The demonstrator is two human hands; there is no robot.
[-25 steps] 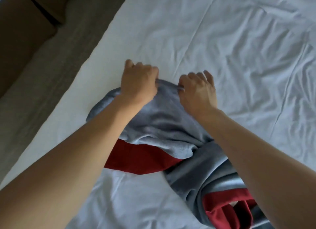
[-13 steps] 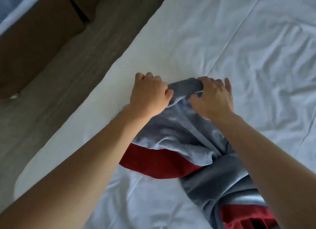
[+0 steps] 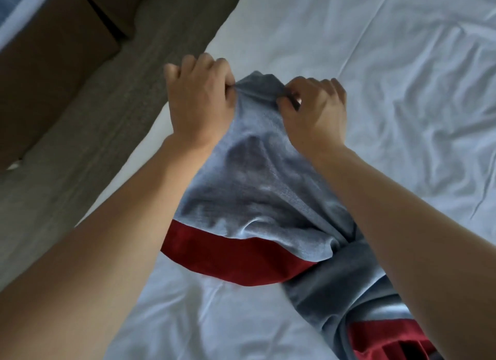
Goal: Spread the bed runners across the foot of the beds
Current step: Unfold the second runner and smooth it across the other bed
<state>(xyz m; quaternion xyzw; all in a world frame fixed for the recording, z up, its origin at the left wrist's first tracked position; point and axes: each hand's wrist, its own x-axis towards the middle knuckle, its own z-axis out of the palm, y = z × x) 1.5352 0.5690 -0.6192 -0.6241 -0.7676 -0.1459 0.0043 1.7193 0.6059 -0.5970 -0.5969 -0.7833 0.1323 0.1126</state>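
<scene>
Nearest the camera, two bare forearms are being stretched forward over the bed (image 3: 402,64), which is being covered by a wrinkled white sheet (image 3: 416,134). Between and beneath them the bed runner (image 3: 257,193) is lying bunched on the sheet near the bed's left edge — grey cloth with a red band (image 3: 228,255) showing under a fold, and a second red patch at the lower right, partly hidden by the right arm. Farther on, the runner's far edge is being lifted off the sheet into a small ridge: it is being gripped by the left hand (image 3: 200,104), fingers curled around the cloth, and pinched by the right hand (image 3: 315,110) between thumb and fingertips (the two hands are being held close together, a short span of cloth between them). Beyond the bed's left edge, grey-brown flooring (image 3: 88,134) is being seen — and past it a brown piece of furniture (image 3: 48,56).
</scene>
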